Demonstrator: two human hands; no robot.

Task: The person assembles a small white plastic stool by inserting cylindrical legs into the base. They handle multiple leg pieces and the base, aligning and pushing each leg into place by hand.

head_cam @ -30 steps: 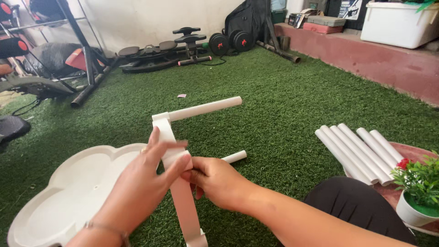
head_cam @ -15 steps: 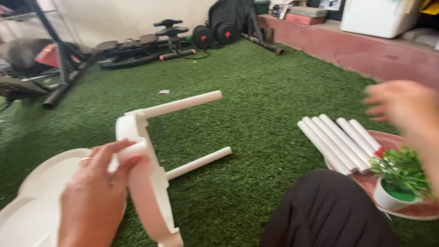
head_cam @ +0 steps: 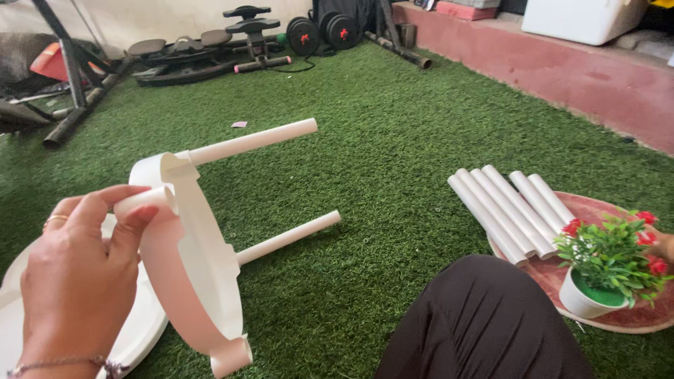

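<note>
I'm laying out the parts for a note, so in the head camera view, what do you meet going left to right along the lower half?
Left hand → white curved shelf piece with two tubes fitted → black-clothed knee → loose white tubes → round reddish tray → potted plant with red flowers → right hand, barely visible at the edge.

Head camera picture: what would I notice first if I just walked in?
Probably the white shelf with two legs, tipped on edge and held by the left hand at lower left. Next, the row of white tubes lying on a round red tray at right, beside a little potted plant.
</note>
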